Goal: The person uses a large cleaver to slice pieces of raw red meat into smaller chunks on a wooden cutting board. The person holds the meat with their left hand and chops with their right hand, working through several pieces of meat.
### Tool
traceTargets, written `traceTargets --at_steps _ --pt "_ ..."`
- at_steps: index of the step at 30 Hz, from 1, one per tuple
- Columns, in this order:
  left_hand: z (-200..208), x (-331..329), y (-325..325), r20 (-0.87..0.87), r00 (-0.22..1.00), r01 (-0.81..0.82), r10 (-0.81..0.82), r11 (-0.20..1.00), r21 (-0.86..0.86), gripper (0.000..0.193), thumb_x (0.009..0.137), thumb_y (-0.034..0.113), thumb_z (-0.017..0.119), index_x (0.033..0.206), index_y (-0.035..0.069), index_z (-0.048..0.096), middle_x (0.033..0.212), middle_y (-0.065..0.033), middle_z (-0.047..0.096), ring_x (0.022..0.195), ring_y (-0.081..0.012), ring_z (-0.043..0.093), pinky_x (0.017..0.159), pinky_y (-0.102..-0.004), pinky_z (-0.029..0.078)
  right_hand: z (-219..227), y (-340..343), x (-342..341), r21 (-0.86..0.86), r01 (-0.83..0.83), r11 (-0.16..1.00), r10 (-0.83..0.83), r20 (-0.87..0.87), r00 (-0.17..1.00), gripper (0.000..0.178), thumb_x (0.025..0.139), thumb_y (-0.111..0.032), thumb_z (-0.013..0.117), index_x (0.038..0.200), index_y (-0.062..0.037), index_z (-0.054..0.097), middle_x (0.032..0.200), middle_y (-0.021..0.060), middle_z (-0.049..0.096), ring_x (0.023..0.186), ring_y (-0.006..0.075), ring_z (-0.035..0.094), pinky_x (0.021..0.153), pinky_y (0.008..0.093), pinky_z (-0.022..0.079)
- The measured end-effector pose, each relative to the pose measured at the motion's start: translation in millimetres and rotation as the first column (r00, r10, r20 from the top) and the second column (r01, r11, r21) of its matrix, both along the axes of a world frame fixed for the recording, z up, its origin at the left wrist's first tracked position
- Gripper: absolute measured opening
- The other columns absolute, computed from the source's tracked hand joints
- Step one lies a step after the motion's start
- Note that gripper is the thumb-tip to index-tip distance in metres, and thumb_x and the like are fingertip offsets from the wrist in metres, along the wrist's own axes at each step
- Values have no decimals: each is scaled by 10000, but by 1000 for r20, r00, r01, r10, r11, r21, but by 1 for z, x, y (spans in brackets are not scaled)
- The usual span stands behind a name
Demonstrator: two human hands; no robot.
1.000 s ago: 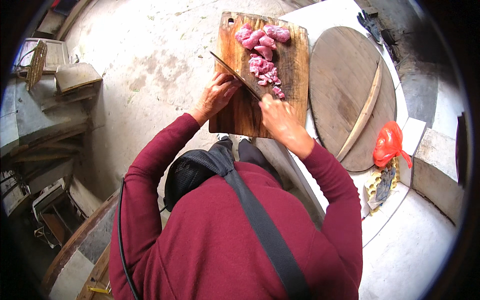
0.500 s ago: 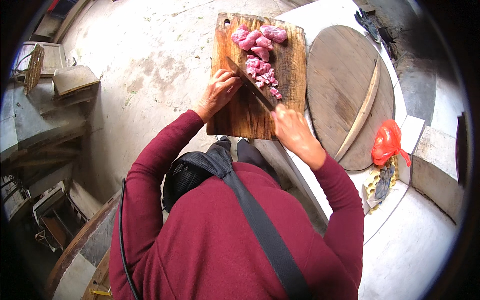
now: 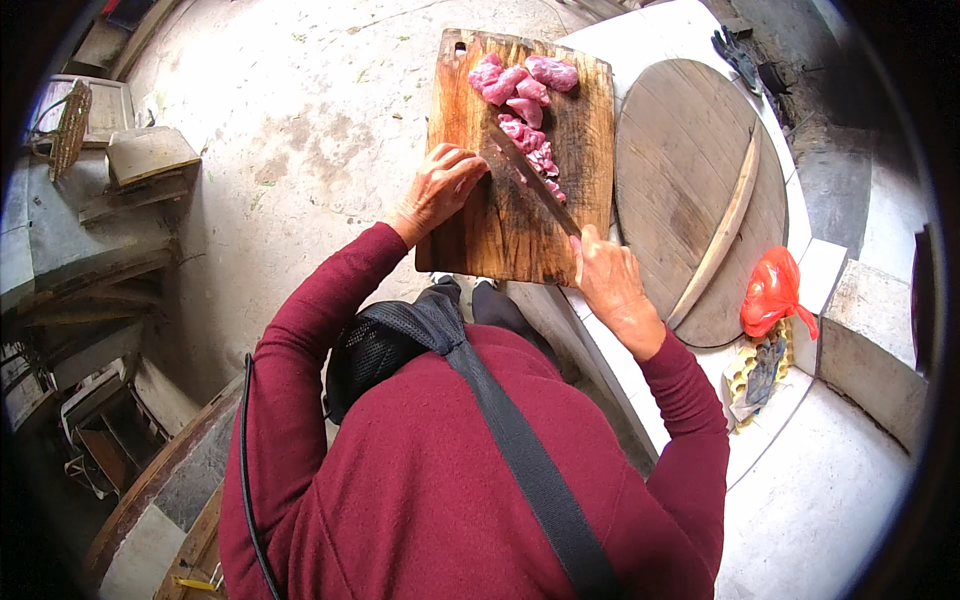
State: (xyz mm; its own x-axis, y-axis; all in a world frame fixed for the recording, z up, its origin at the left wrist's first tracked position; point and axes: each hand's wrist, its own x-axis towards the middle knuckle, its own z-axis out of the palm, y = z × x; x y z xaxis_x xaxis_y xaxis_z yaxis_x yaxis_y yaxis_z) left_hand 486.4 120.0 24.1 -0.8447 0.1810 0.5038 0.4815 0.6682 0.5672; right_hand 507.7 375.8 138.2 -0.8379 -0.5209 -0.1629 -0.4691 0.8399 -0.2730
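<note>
A wooden cutting board (image 3: 500,240) bears raw pink meat, with larger chunks (image 3: 510,85) at its far end and small cut pieces (image 3: 520,135) in a row below them. My right hand (image 3: 610,285) is closed round the handle of a knife (image 3: 550,198), over the board's near right part. The blade slants up and left, lying along the left side of the cut pieces. On the board's left edge rests my left hand (image 3: 440,190), its fingers curled and pressed together. What those fingertips hold, if anything, is hidden.
Right of the board, a round wooden lid (image 3: 660,200) with a curved handle bar lies on a white tiled counter (image 3: 610,35). Beyond its near right rim sits a red plastic bag (image 3: 770,290). Dark gloves (image 3: 738,60) lie at the far right; wooden pieces (image 3: 150,158) stand at left.
The knife has moved right, away from my left fingers and up against the cut pieces. My right hand has shifted right and slightly nearer; my left hand has barely moved.
</note>
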Motion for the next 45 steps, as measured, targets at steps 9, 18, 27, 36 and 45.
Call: traceTargets --at_steps 9,18,27,36,45 --pt "-5 1 2 -15 1000 -16 16 1000 24 98 778 58 646 875 40 644 899 -104 606 856 -273 563 763 -351 486 -28 -42 -17 -178 -157 971 125 -178 976 161 907 -160 495 821 -24 494 616 212 577 599 387 608 520 484 481" --pt "-2 3 -2 -7 998 -56 56 998 -31 105 781 68 662 885 61 649 868 -91 621 822 -274 584 724 -348 489 -13 -20 -17 -106 -8 994 17 90 996 188 899 -180 522 837 -4 499 615 243 562 615 404 599 540 487 472" --pt "-3 2 -1 -29 999 -35 36 999 19 95 757 71 671 840 47 630 853 -83 608 799 -267 571 708 -362 482 -1 -15 -1 -66 -86 994 89 42 995 154 899 -147 510 855 1 499 606 241 551 607 413 585 537 496 456" --pt "-5 8 -4 2 1000 -12 12 1000 13 110 770 57 643 879 41 642 865 -98 602 830 -282 561 751 -365 481 -40 -63 -24 -151 -109 983 86 -151 985 64 843 -106 516 835 -44 503 634 160 594 600 357 611 537 479 478" --pt "-1 9 -4 -4 999 -34 35 998 47 80 803 72 649 882 55 649 853 -93 610 817 -281 579 723 -345 489 6 -12 1 -42 -5 999 9 88 996 214 903 -174 505 817 22 496 612 267 551 620 435 582 542 504 450"
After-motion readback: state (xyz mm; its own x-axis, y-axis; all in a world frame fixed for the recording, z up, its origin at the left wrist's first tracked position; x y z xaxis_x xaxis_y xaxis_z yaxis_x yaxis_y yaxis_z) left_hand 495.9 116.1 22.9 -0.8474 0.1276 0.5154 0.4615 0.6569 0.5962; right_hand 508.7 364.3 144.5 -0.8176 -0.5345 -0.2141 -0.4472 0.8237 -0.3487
